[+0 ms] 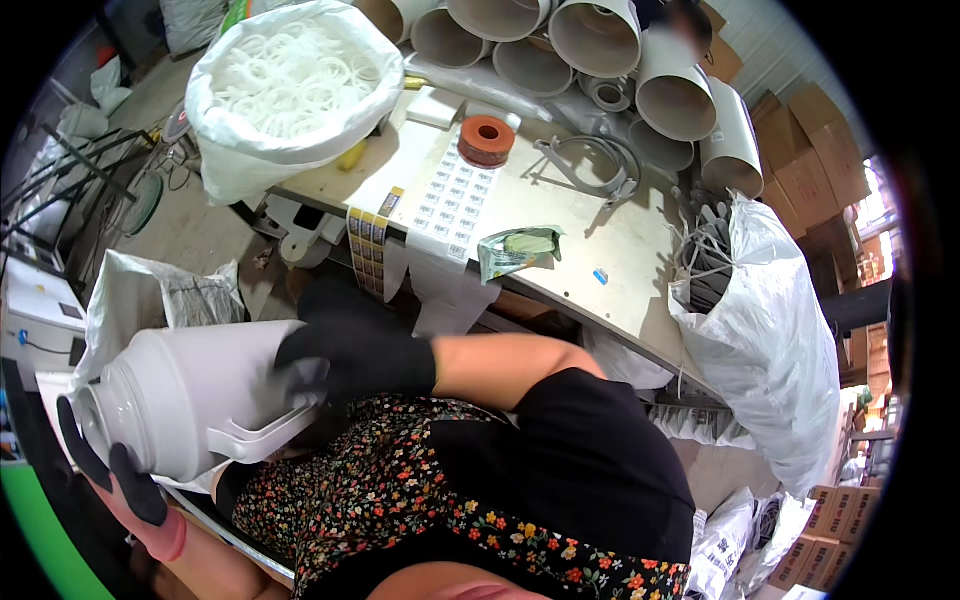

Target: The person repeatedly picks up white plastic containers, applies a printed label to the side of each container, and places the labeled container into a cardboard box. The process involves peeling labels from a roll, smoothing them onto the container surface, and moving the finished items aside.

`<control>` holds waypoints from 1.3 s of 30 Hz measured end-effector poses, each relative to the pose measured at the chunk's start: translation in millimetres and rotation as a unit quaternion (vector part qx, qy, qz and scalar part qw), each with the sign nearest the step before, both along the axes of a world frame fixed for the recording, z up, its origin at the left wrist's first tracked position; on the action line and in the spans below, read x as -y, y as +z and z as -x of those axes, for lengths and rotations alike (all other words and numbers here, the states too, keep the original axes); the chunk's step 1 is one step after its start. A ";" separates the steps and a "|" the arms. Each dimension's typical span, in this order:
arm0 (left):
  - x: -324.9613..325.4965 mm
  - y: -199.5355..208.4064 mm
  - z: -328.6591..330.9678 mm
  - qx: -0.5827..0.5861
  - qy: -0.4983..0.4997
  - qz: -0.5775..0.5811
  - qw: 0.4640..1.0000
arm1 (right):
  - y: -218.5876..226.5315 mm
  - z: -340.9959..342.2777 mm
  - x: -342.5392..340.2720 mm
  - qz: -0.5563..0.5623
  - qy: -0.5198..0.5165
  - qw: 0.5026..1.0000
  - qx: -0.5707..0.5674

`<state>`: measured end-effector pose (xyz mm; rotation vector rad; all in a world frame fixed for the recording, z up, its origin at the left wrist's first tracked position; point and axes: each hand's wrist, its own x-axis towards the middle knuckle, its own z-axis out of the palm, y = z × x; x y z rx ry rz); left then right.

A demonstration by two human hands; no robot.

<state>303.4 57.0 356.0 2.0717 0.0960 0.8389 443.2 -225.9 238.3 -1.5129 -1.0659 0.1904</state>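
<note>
A pale grey thermos jug (215,365) lies on its side in front of me, its neck to the left and its handle (262,436) facing my body. My left hand (130,495), in a pink glove with dark fingertips, grips the neck end, fingers and thumb around the rim. My right hand (350,350), in a black glove, is at the other end, beside the base and the handle. Its fingers are bent and smeared by motion, so I cannot make out whether something is in them.
On the table (630,270) are an orange tape roll (486,141), label sheets (452,205), a green packet (520,250) and a grey strap ring (595,170). A sack of white rings (295,85) stands left, a sack of grey handles (765,310) right. Grey cylinders (595,40) are stacked behind.
</note>
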 end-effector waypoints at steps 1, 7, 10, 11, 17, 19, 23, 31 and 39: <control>1.2 -1.7 6.0 0.001 0.014 -0.049 0.999 | -7.9 -28.9 24.9 -0.059 -0.084 0.983 -0.155; 7.9 -8.3 12.1 -0.028 0.032 0.019 0.999 | -85.9 -192.0 247.9 -0.456 -0.340 0.589 -0.575; 18.6 -10.8 7.2 -0.045 0.043 0.036 0.997 | -116.9 -232.4 294.2 -0.575 -0.381 0.511 -0.514; 21.9 -8.8 4.5 -0.039 0.028 0.049 0.998 | -127.4 -240.4 302.1 -0.626 -0.387 0.508 -0.448; 16.8 -9.4 22.6 -0.038 -0.016 0.039 0.998 | -82.6 -249.3 293.9 -0.477 -0.479 0.717 -0.171; 16.8 -13.1 22.0 -0.037 -0.042 0.043 0.998 | -70.9 -240.6 293.5 -0.310 -0.569 0.755 -0.100; 21.8 -14.6 26.0 -0.041 -0.040 -0.044 0.997 | -65.1 -221.1 288.5 0.105 -0.679 0.718 0.108; 28.4 -11.4 67.4 -0.027 -0.046 -0.138 0.989 | -3.3 -187.0 216.6 0.277 -0.492 0.739 0.367; 71.8 -28.4 88.2 -0.078 0.011 0.084 0.993 | 77.7 -1.5 -23.8 -0.288 -0.084 0.913 -0.276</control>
